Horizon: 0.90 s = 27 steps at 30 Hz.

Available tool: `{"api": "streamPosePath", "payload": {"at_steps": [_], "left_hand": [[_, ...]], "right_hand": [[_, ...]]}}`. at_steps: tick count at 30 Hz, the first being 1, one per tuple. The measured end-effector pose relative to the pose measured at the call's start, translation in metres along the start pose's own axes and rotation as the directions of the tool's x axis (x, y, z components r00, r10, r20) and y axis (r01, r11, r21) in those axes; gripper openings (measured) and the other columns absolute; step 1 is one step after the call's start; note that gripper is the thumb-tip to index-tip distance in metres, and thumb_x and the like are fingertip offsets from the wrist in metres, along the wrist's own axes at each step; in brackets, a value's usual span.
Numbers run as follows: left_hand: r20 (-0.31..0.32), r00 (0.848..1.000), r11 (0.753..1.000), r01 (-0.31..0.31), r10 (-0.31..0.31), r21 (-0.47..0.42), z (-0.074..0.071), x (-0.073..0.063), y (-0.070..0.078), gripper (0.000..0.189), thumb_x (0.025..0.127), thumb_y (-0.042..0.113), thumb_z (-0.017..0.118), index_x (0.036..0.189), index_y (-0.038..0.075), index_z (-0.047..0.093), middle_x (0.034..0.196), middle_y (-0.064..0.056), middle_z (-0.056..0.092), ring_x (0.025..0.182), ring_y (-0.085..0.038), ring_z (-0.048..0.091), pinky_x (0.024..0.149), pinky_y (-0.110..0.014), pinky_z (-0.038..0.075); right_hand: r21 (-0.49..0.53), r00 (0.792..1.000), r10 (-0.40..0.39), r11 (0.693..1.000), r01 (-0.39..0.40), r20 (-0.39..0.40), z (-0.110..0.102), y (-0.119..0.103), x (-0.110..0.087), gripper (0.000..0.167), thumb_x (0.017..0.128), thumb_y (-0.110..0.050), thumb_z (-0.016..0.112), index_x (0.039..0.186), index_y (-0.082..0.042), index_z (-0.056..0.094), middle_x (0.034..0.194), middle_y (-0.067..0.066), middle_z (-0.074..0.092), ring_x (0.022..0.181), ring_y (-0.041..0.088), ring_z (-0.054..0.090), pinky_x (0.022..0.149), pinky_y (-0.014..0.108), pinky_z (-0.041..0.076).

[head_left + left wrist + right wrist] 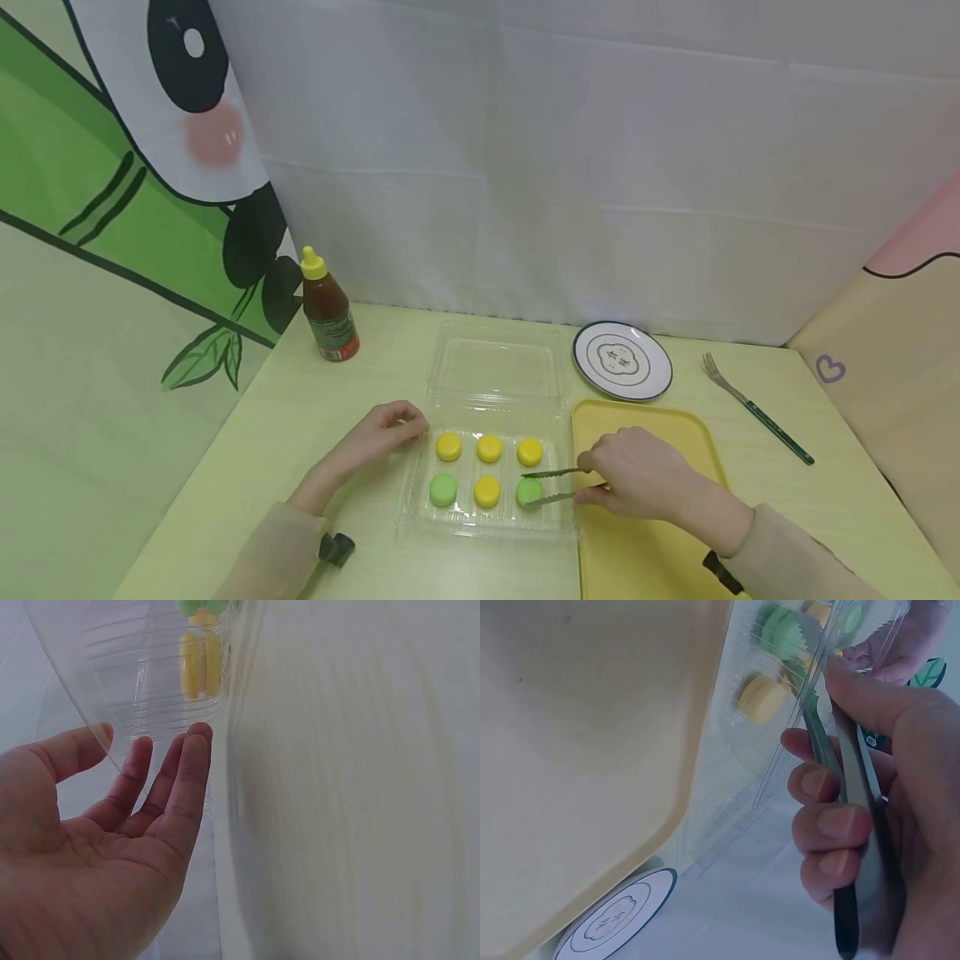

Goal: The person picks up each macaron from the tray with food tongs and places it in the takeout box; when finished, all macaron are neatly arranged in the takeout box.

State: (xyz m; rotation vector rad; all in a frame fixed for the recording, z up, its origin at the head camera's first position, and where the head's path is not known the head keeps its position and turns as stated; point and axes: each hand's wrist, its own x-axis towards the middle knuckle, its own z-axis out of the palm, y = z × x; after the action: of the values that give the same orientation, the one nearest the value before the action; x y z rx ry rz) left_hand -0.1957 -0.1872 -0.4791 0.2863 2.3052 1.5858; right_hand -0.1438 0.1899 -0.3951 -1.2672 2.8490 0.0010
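Note:
My right hand (641, 475) grips metal tongs (866, 817) by the handles, thumb on one side and curled fingers on the other. Their toothed tips lie on either side of the right-hand green macaron (529, 492) in the front row of a clear plastic box (465, 527). Another green macaron (443, 490) sits at that row's left end, with a yellow macaron (487, 492) between them. Three more yellow ones form the back row. My left hand (112, 825) is at the box's left edge, fingers loosely extended and thumb apart, fingertips right at the clear wall.
The box's clear lid (497, 362) lies folded back behind it. A yellow tray (630, 554) stands to the right, under my right hand. Behind the tray is a white plate (622, 361) with a dark rim. A fork (757, 408) lies far right; a sauce bottle (330, 312) stands back left.

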Motion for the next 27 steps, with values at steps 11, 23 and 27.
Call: {"api": "streamPosePath", "payload": {"at_steps": [11, 23, 27], "left_hand": [[0.001, 1.000, 1.000, 0.009, -0.010, 0.017, -0.0018, 0.0005, -0.0012, 0.026, 0.101, 0.028, 0.061, 0.109, 0.004, 0.066, 0.103, -0.008, 0.066, 0.094, -0.019, 0.060, 0.083, -0.034, 0.050], [0.002, 1.000, 1.000, 0.011, -0.011, 0.010, -0.0016, 0.0005, -0.0006, 0.027, 0.100, 0.028, 0.061, 0.109, 0.003, 0.065, 0.102, -0.008, 0.066, 0.093, -0.020, 0.060, 0.082, -0.035, 0.050], [0.002, 1.000, 1.000, 0.005, -0.005, 0.004, -0.0016, 0.0005, -0.0002, 0.028, 0.100, 0.028, 0.061, 0.110, 0.002, 0.065, 0.102, -0.009, 0.066, 0.093, -0.021, 0.060, 0.083, -0.037, 0.050]], "right_hand": [[-0.021, 1.000, 0.011, 1.000, -0.010, 0.011, -0.0010, -0.0027, 0.0017, 0.040, 0.081, -0.046, 0.079, 0.064, -0.023, 0.051, 0.055, -0.017, 0.033, 0.053, 0.002, 0.022, 0.046, 0.023, 0.026], [-0.030, 1.000, 0.009, 0.999, -0.009, 0.004, -0.0045, -0.0050, 0.0021, 0.044, 0.080, -0.045, 0.080, 0.061, -0.023, 0.048, 0.054, -0.017, 0.031, 0.052, 0.002, 0.021, 0.046, 0.024, 0.027], [-0.043, 1.000, 0.002, 0.999, -0.002, -0.009, -0.0049, -0.0051, 0.0019, 0.043, 0.080, -0.045, 0.080, 0.061, -0.023, 0.048, 0.054, -0.016, 0.032, 0.051, 0.002, 0.023, 0.046, 0.024, 0.028]]}}
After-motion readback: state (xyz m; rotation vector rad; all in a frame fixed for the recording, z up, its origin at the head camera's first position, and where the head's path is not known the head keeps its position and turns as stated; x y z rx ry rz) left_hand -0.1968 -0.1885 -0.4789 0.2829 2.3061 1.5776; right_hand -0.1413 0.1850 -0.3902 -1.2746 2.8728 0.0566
